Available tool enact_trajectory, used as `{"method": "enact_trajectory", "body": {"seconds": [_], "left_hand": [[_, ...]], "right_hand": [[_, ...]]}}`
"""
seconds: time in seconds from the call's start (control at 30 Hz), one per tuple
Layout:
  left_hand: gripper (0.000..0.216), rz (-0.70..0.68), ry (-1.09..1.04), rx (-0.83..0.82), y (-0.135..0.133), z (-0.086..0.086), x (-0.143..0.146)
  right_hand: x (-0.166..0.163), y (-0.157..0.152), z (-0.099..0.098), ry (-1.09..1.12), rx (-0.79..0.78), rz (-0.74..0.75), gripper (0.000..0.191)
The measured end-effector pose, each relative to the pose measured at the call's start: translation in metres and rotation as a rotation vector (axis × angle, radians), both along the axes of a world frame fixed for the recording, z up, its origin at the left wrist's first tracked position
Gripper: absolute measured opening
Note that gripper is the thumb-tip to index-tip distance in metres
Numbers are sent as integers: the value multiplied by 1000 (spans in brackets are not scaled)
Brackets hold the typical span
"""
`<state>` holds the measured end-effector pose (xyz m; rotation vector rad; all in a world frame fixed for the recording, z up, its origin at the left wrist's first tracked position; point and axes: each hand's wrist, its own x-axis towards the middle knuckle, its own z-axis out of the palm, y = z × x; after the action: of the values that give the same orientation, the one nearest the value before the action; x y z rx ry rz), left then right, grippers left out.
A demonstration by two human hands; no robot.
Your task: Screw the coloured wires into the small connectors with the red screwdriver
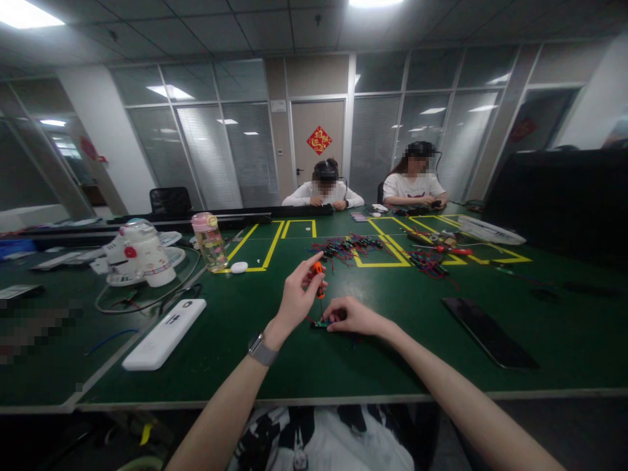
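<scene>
My left hand (300, 291) grips an orange and black screwdriver (318, 281), which stands nearly upright with its tip pointing down. The tip meets a small green circuit board (321, 324) lying on the green table. My right hand (350, 315) has its fingers closed on the right end of that board. Its fingertips hide part of the board, and thin wires show beside it. Beyond my hands lies a pile of small boards with red, blue and black wires (348, 246).
A white power bank (164, 333), a pink-lidded bottle (209, 242) and a white helmet-shaped object (142, 252) stand left. Right lie a black phone (488, 330), another wire bundle (429, 261) and a red-handled tool (454, 250). Two people (324, 191) sit across the table.
</scene>
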<state>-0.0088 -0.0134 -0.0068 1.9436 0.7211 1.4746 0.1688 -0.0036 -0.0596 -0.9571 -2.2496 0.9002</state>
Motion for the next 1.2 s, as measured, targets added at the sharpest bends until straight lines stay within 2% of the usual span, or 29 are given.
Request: {"method": "enact_trajectory", "body": {"seconds": [0.17, 0.27, 0.33, 0.57, 0.77, 1.0, 1.07, 1.2], "left_hand": [[32, 165, 85, 158, -1, 1, -1], [36, 171, 174, 255, -5, 4, -1], [40, 141, 199, 242, -6, 5, 0], [43, -49, 96, 1, -3, 2, 1], [38, 110, 167, 126, -2, 2, 0], [42, -70, 99, 22, 1, -3, 3], [39, -59, 99, 30, 0, -2, 2], [34, 62, 157, 130, -3, 1, 1]], "right_hand": [[-1, -2, 2, -6, 8, -7, 20], [-1, -2, 1, 6, 5, -9, 19], [-1, -2, -1, 13, 16, -11, 18], [2, 0, -1, 8, 18, 17, 19], [1, -1, 1, 16, -22, -3, 22], [2, 0, -1, 22, -35, 7, 21], [2, 0, -2, 28, -44, 8, 21], [2, 0, -2, 31, -41, 6, 20]]}}
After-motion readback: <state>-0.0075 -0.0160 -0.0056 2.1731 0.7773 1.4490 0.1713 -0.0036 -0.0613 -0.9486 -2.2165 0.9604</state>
